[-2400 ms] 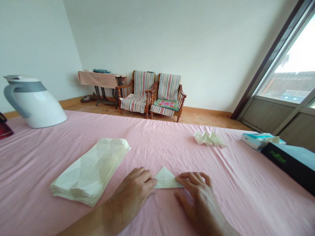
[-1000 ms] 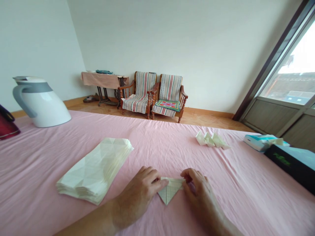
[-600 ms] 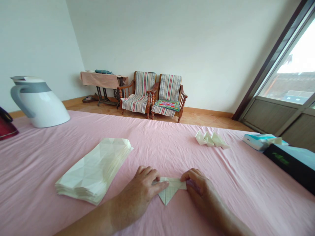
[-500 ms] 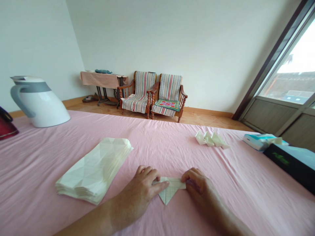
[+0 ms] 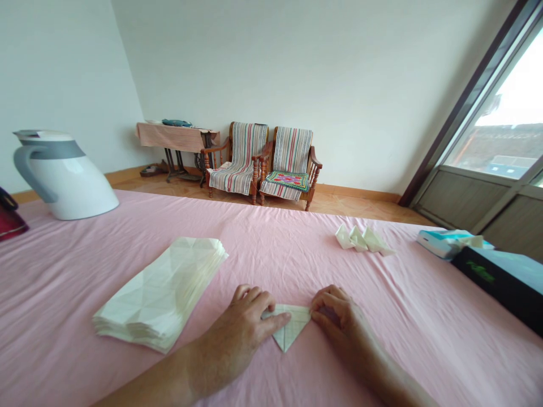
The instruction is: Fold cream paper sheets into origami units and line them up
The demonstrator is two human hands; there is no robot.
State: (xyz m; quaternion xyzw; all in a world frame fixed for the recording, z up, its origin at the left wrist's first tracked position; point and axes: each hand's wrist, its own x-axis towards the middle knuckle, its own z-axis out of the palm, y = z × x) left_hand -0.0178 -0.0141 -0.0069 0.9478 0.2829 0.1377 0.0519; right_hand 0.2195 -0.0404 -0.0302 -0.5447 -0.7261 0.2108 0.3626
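A small folded paper triangle (image 5: 292, 328) lies on the pink cloth (image 5: 271, 243) near the front edge, its tip pointing toward me. My left hand (image 5: 244, 328) lies on the paper's left part, fingers stretched out and pressing it flat. My right hand (image 5: 337, 319) is at the paper's right corner with fingers curled and pinched against its edge. A stack of creased white paper sheets (image 5: 163, 291) sits to the left of my hands.
Three small folded paper pieces (image 5: 361, 239) lie at the back right. A white jug (image 5: 61, 175) stands at the far left, a dark red thing (image 5: 11, 217) beside it. A tissue box (image 5: 449, 242) and a black box (image 5: 503, 282) lie at the right.
The paper triangle was turned over, so its tip now points toward me instead of away. Since then my right hand has slid slightly left along the paper's right edge.
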